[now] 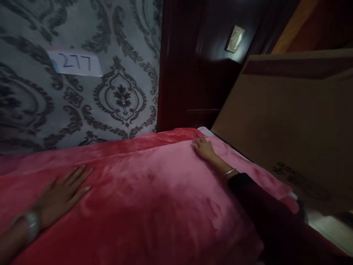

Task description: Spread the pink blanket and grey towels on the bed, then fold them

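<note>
A red and pink plush blanket (154,191) is spread over what looks like a bed, with one layer folded along the wall side. My left hand (62,197) lies flat on its red part at the left, fingers stretched out, a metal band on the wrist. Farther off, close to the far right corner, my right hand (204,148) rests palm down on the pink area, its fingers slightly blurred but apart. A thin bangle circles that wrist below a dark sleeve. A bit of pale fabric (205,131) shows beyond the blanket's far corner.
Patterned wallpaper (124,99) runs along the left, bearing a paper label (75,63) marked 277. A dark wooden panel (190,66) stands behind the far end. Along the right side leans a large cardboard box (289,121). Pale floor (328,228) shows at lower right.
</note>
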